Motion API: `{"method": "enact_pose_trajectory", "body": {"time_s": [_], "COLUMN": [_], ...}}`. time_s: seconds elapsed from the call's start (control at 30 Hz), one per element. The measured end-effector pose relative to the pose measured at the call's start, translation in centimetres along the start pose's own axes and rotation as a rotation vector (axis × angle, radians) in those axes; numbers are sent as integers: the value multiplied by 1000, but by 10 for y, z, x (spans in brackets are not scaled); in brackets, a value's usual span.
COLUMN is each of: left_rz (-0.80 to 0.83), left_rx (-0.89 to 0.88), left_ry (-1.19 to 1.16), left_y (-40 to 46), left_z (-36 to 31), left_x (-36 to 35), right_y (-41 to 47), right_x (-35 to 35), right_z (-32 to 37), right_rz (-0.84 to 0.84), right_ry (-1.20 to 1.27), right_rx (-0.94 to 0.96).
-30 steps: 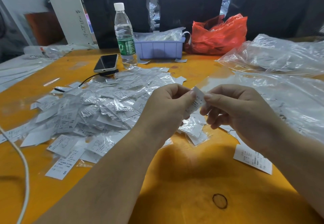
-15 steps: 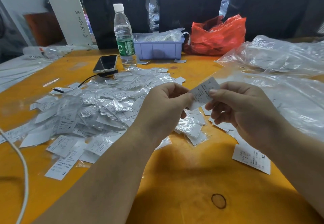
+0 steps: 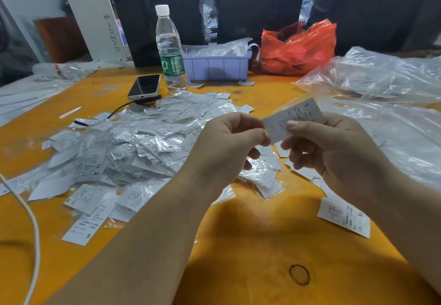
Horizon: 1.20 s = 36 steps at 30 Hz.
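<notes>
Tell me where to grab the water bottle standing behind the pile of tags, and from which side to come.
Wrap the water bottle around its middle, at the green label, probably coming from the front-left. It stands upright and round; the purple bin crowds its right side, while the phone on its left lies low enough to pass over.

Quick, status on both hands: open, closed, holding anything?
Left hand: closed, pinching the lower left end of the white size tag marked L.
Right hand: closed, pinching the same tag, thumb on its printed face.
</notes>
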<state>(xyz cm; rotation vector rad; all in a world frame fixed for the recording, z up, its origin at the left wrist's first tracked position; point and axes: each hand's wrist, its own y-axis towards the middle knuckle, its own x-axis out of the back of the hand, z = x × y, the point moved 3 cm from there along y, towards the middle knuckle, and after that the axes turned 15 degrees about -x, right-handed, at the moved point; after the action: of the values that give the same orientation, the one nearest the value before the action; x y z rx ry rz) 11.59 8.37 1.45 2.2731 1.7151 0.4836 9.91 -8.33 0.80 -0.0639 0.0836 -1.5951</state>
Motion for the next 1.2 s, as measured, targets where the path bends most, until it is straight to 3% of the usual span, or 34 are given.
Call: {"method": "enact_pose_trajectory", "body": {"time_s": [0.43,0.6,0.67,0.87,0.93,1.07,1.2], "left_rz": [47,36,22,109,58,-52,41], "left_rx": [-9,-30,13,146,171,87,65], "left_ry": [-45,91,190,851,963,1002,905], "left_y": [0,3,4,1,1,2,-1], "left_z": [2,6,9,17,15,8,9], "left_x": [-3,0,6,15,21,27,11], "right_y": [-3,-4,-3,1,4,9,7], "right_x": [-9,-11,-6,32,35,28,20], "right_z": [-7,-4,3,27,23,4,1], "right_rz": [135,246,212,-356,-378,-278,-226], "right_ry": [-10,-92,-159,-798,-998,-1275,-1399], "right_rx": [-39,-124,-139,208,176,-108,-169]}}
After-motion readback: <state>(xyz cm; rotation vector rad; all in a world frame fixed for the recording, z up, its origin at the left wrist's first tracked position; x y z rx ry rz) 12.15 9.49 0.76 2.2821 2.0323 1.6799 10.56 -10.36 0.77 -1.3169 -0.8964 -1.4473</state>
